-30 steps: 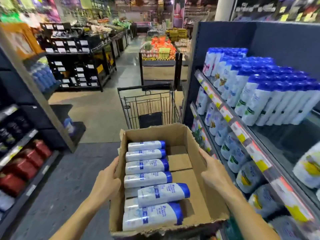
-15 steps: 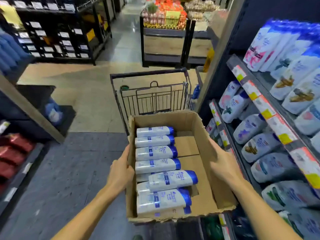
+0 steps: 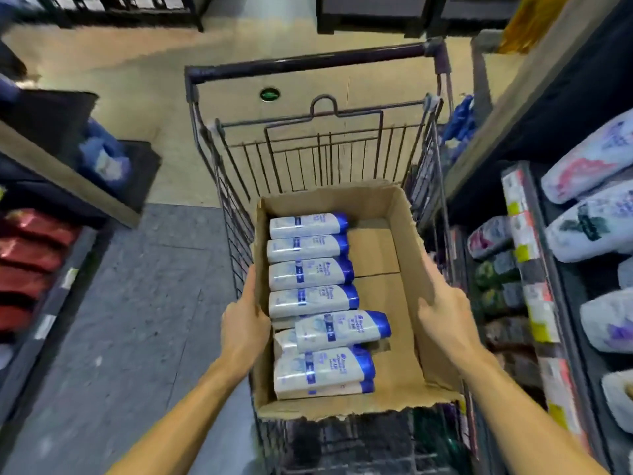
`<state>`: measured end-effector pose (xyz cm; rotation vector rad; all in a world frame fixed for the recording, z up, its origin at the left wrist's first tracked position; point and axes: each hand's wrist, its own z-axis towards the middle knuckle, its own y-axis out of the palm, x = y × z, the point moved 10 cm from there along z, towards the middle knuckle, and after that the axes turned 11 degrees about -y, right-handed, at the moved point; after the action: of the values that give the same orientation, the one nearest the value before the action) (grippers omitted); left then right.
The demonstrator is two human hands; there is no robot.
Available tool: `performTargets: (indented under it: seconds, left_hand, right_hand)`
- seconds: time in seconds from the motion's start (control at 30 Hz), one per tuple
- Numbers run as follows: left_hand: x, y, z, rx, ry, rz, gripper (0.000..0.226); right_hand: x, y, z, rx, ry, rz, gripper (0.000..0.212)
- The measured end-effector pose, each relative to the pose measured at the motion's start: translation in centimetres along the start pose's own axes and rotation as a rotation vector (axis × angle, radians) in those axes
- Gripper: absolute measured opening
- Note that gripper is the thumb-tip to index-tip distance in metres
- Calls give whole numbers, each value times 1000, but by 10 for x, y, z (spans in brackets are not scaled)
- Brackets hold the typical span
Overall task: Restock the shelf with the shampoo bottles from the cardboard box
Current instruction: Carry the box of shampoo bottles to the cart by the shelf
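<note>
Your white shampoo bottles with blue caps [image 3: 310, 275] lie flat in a row along the left side of the open brown cardboard box [image 3: 394, 255], long axes crosswise, every cap pointing right toward the shelf. The nearest few are stacked, one skewed across the others. The box's own long axis runs away from you, over the black wire shopping cart [image 3: 318, 145]. Your left hand [image 3: 244, 329] holds the box's left wall, thumb hooked over the rim; its fingers are hidden behind the cardboard. Your right hand [image 3: 442, 311] presses the right wall from outside with fingers nearly straight. The dark shelf with price tags [image 3: 529, 269], stocked with pale bottles, stands close on the right, with the cart's side between. Those shelf bottles and the red packs [image 3: 30, 262] on the left are blurred.
</note>
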<state>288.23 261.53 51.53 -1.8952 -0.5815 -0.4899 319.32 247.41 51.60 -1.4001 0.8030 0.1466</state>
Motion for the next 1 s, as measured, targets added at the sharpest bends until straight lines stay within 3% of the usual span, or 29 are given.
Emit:
performTargets:
  seconds: [0.43,0.77,0.9,1.0]
  left_hand:
    - [-86,132,65,-40,-267,-43,77]
    - [-134,187,68,-52,-355,14,71]
    - [-148,204,66,-26,-366,76,73]
    - [-150,211,63,-28,-345,74,73]
  right_hand:
    - [97,117,36,-113,79,-1,97]
    - [148,189,12,-194,180,-30,98]
    - [154,196,9,-178,217,-19,90]
    - [156,203,4,-165,234,7,97]
